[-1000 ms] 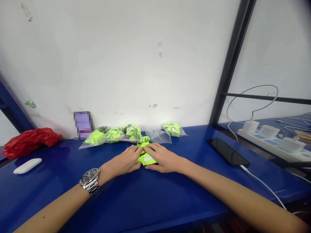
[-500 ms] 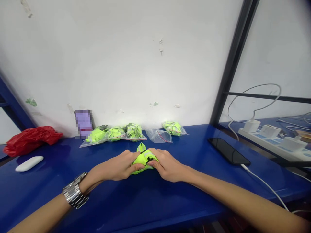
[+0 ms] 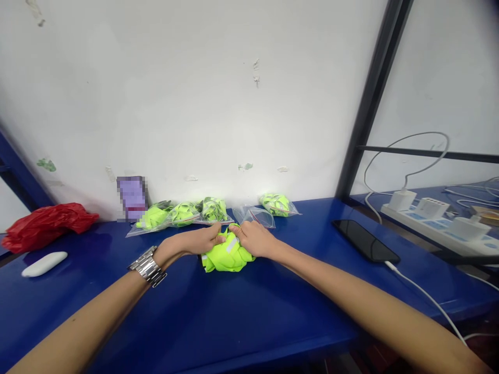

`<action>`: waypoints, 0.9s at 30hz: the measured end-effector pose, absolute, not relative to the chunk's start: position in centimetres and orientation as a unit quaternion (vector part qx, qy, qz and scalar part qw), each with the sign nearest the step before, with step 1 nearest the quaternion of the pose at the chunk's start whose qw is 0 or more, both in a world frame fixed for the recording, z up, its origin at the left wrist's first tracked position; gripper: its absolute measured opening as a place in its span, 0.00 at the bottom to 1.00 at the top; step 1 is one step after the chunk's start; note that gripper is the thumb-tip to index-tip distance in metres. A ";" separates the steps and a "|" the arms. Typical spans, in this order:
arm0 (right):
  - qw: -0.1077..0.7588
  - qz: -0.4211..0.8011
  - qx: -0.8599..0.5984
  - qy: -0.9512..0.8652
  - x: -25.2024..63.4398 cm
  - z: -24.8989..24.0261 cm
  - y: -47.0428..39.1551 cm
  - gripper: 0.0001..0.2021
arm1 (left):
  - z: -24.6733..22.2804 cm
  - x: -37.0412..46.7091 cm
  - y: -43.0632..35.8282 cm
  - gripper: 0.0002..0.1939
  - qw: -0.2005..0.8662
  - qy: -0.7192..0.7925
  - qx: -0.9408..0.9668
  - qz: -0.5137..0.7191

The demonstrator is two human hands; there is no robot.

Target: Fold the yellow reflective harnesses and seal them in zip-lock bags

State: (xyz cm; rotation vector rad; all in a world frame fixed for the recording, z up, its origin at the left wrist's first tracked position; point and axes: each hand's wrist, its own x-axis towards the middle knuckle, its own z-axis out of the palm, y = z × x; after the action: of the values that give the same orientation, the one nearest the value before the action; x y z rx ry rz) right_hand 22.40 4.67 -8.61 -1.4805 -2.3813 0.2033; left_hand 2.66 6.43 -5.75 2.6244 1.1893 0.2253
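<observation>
A bunched neon-yellow reflective vest point(image 3: 228, 258) with pale grey strips and a bit of dark trim is between my hands over the blue table. My left hand point(image 3: 199, 240), with a metal watch on its wrist, pinches the vest's upper left part. On the upper right, my right hand point(image 3: 255, 239) grips the same vest with its thumb on top. The fingers behind the cloth are hidden. Just beyond my right hand lies a clear zip bag point(image 3: 263, 218), partly covered by it.
Several bagged neon-yellow bundles point(image 3: 214, 209) line the wall, another point(image 3: 277, 204) farther right. At left are a red plastic bag point(image 3: 50, 224), a white case point(image 3: 44, 264) and a blurred-out purple item point(image 3: 133, 197). A phone point(image 3: 366, 241) on a cable and a power strip point(image 3: 436, 221) are right.
Both hands have moved slightly away from me and turned the vest, so more of its yellow cloth hangs toward me. My left wrist has shifted right and up.
</observation>
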 end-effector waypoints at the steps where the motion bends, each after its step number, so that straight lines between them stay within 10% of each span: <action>1: 0.153 0.049 -0.542 -0.825 22.3 -8.8 4.8 0.29 | -6.2 2.9 6.5 0.13 0.111 0.415 0.900 0.076; 6: 0.211 -0.092 -0.514 -0.826 22.2 -10.2 5.1 0.16 | -8.3 4.3 5.5 0.11 -0.032 0.460 0.884 0.080; 12: 0.226 -0.117 -0.368 -0.894 22.7 -10.1 3.7 0.24 | -9.2 4.4 4.1 0.14 -0.221 0.428 0.876 0.033; 17: 0.173 -0.154 -0.294 -0.927 23.2 -10.1 3.1 0.41 | -9.9 3.6 4.7 0.13 -0.077 0.442 0.889 0.096; 27: 0.130 -0.114 -0.296 -0.939 23.6 -10.3 4.7 0.38 | -5.7 3.1 3.9 0.32 0.161 0.408 0.897 0.057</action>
State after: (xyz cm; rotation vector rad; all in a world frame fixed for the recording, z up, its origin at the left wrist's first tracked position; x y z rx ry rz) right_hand 23.56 4.71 -10.29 -0.8610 -2.7300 -0.3326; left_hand 3.11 3.95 -5.69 2.5605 1.1664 0.1640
